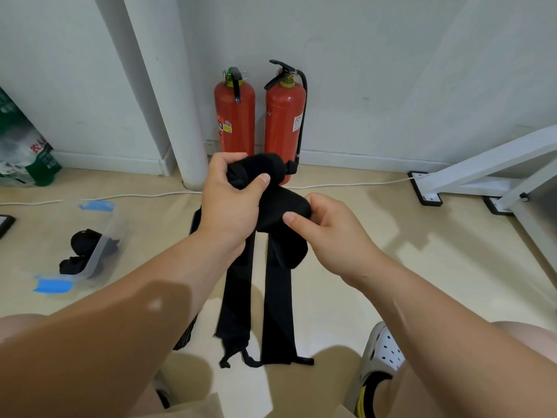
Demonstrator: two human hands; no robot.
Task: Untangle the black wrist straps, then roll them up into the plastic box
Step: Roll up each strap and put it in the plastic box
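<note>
Bare forearms reach in from the bottom corners, with a white holed shoe [382, 351] on the floor [361, 282] under the right one. Left hand [229, 203] is curled round the top of the bunched black straps [271, 167], thumb laid across the front and fingers wrapped behind, so the wad sticks out to the right of the fist. Right hand [331, 233] holds the lower bulge of the same bunch, thumb pressed on the cloth and fingers tucked behind. The bunch sits between the two hands, raised above the floor.

Below the grips two flat tails hang straight down between the wrists. The left tail ends in a thin knotted loop, the right in a squared end with a small tab. Another strip shows behind the left wrist. Whether the ends touch the floor I cannot tell.

Well to the left, the clear box [120, 227] lies on the floor, a blue clip at each end. Two dark rolls [86, 239] show at it, partly through its wall.

Two red extinguishers [235, 116] stand against the wall beyond the hands. A white cable [346, 185] runs along the floor, and a white table frame [482, 167] stands at right.
</note>
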